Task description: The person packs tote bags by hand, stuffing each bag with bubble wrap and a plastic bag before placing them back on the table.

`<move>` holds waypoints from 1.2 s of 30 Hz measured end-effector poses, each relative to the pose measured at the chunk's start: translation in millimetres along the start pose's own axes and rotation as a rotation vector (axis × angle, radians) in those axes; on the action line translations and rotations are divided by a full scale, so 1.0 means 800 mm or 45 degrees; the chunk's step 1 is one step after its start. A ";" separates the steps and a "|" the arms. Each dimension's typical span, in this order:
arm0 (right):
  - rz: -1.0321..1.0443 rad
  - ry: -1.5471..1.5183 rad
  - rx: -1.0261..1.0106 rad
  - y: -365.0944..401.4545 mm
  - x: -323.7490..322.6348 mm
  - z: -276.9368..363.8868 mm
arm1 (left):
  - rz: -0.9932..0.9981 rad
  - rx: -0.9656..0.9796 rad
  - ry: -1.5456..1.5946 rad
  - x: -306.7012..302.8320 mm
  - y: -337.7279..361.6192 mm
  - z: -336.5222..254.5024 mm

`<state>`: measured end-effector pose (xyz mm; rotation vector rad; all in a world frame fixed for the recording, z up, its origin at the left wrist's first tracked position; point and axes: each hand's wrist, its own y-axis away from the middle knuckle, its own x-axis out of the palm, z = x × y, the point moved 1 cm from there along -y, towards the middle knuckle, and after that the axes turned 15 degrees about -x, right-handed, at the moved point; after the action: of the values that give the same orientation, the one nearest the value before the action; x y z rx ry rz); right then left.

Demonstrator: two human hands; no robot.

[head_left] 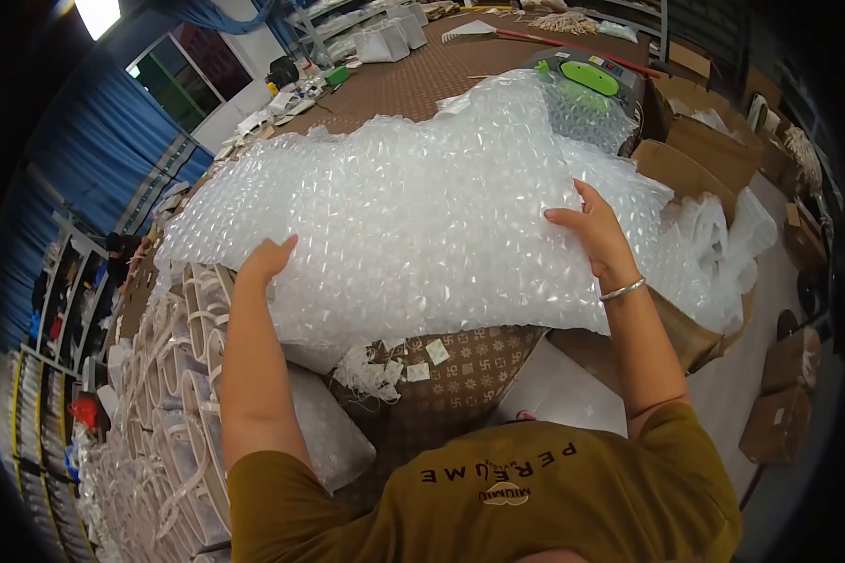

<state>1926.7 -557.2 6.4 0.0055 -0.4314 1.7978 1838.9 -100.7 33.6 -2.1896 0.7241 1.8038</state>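
A wide sheet of clear bubble wrap (422, 216) spreads across the middle of the head view, its near edge toward my body. My left hand (268, 260) is at the sheet's left part, fingers curled in on the plastic with the thumb showing; the other fingertips are partly hidden. Over the sheet's right part is my right hand (596, 230), thumb and index finger apart, with a silver bracelet (622, 289) at the wrist. Its remaining fingers are hidden behind the palm. Below the near edge lie white tags (418, 372) and strings on a patterned brown surface (474, 375).
Pale strapped bags (192, 403) crowd the left. A green and grey machine (591, 77) stands behind the sheet, more bubble wrap beside it. Open cardboard boxes (704, 150) line the right, one holding clear plastic (709, 258). A red-handled rake (554, 42) lies far back.
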 end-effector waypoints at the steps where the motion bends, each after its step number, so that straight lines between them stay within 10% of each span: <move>1: 0.007 -0.008 -0.007 0.000 0.003 0.002 | 0.321 -0.136 0.074 -0.003 0.006 0.006; 6: 0.007 -0.008 -0.010 0.003 0.019 0.019 | 0.359 -0.036 0.324 -0.019 0.033 0.014; 15: 0.274 -0.001 -0.246 0.032 0.098 0.077 | 0.579 1.006 1.068 -0.085 0.302 -0.089; 19: 0.307 -0.181 -0.524 0.031 0.113 0.100 | -0.407 1.305 1.040 -0.038 0.365 -0.121; 27: 0.803 -0.028 -0.630 0.020 0.135 0.117 | -0.156 1.478 1.336 -0.042 0.359 -0.090; 32: 0.873 0.240 -1.004 -0.001 0.138 0.103 | -1.685 1.588 -0.004 -0.113 0.385 -0.035; 36: 1.218 0.304 -1.300 -0.006 0.170 0.113 | -1.335 1.250 -0.876 -0.162 0.390 -0.054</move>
<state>1874.1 -455.5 122.7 -1.2950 -1.2733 2.2170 1704.3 -357.0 212.7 -0.8677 0.1281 1.0845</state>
